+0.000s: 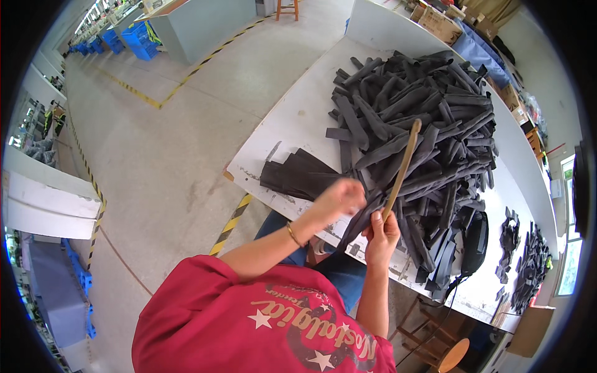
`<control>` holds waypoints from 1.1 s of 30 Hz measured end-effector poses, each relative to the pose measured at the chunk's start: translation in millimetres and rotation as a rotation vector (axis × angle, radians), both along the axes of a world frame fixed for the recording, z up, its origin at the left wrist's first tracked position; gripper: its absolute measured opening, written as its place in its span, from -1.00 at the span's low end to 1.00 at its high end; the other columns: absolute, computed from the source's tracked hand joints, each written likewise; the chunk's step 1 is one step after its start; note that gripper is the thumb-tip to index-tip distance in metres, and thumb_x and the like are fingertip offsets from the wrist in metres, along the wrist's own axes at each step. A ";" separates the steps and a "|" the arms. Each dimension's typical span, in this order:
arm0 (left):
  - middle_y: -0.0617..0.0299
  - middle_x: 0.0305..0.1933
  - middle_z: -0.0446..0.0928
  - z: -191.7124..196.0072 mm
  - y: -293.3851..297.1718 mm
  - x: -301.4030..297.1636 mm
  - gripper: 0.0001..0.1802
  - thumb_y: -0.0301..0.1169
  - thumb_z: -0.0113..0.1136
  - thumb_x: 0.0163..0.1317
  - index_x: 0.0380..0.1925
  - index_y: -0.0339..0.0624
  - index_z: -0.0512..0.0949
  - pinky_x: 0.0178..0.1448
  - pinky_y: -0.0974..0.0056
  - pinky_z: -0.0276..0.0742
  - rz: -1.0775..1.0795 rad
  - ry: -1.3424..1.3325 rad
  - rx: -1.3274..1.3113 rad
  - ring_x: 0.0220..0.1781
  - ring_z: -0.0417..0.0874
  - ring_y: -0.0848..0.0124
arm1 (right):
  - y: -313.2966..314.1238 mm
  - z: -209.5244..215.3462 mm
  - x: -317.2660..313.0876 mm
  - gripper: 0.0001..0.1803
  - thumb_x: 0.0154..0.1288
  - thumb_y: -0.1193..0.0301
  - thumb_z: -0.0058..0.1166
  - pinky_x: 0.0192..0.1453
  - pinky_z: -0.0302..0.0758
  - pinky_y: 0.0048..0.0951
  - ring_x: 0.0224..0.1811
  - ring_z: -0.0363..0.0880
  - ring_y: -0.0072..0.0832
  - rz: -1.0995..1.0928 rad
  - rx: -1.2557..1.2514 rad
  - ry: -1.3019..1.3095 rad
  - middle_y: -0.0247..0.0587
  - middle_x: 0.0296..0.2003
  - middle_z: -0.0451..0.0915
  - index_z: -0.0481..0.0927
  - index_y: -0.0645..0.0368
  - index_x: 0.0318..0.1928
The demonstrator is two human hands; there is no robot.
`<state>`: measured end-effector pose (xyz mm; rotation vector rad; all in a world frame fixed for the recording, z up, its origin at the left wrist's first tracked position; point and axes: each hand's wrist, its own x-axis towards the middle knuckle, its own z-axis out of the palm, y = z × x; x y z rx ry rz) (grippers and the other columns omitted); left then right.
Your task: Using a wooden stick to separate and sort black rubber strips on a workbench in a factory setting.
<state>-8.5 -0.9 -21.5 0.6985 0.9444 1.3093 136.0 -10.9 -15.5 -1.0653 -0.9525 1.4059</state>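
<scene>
Gripping a long thin tan wooden stick (403,168) near its lower end, the right hand (380,235) has its fingers curled tight around the shaft, and the stick rises at a slant up over the big heap of dark grey fabric strips (423,118). The left hand (343,196) sits just beside it, fingers closed on a dark grey fabric strip (359,217) that runs down between the two hands; a thin gold bracelet (292,234) circles that wrist. Both hands hover over the near edge of the white tabletop (298,112). To the left of the hands lies a flat stack of dark fabric pieces (298,176). Farther right on the tabletop, a black pouch with a cord (476,239) rests beside the heap, and smaller clumps of dark scraps (528,264) lie well apart from it. A wooden stool (451,354) stands below the tabletop.
</scene>
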 end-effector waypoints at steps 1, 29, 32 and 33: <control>0.21 -0.36 0.52 -11.6 -10.3 4.5 -0.71 -0.24 -0.05 0.40 -0.30 -0.25 0.49 -0.15 0.29 0.55 -0.214 0.132 0.056 -0.26 0.59 0.42 | 4.5 -2.0 0.8 -0.86 0.38 0.39 0.07 -0.59 0.15 -0.68 -0.63 0.25 -0.78 -0.013 -0.002 0.046 -0.55 -0.57 0.35 0.48 0.16 -0.32; 0.23 -0.48 0.52 10.6 -2.8 61.8 -0.72 -0.25 -0.04 0.37 -0.32 -0.27 0.43 -0.58 0.44 0.46 -0.046 0.147 0.059 -0.57 0.54 0.51 | 71.1 54.5 26.4 -0.78 0.36 0.29 0.11 -0.67 0.14 -0.76 -0.72 0.35 -0.76 -0.595 0.154 -0.089 -0.50 -0.69 0.36 0.41 0.08 -0.37; 0.16 -0.45 0.55 5.2 4.2 58.0 -0.74 -0.35 -0.14 0.36 -0.34 -0.33 0.46 -0.50 0.40 0.53 -0.182 0.009 -0.032 -0.50 0.62 0.44 | 66.6 42.9 20.6 -0.80 0.40 0.33 0.03 -0.61 0.23 -0.70 -0.69 0.40 -0.69 -0.518 0.168 -0.062 -0.44 -0.62 0.39 0.41 0.16 -0.33; 0.16 -0.58 0.52 8.3 3.0 56.6 -0.73 -0.41 -0.18 0.30 -0.44 -0.32 0.47 -0.53 0.40 0.51 -0.147 -0.015 -0.070 -0.59 0.58 0.43 | 65.0 43.0 20.2 -0.80 0.41 0.34 0.02 -0.59 0.26 -0.68 -0.68 0.41 -0.66 -0.497 0.177 -0.070 -0.43 -0.61 0.39 0.40 0.18 -0.32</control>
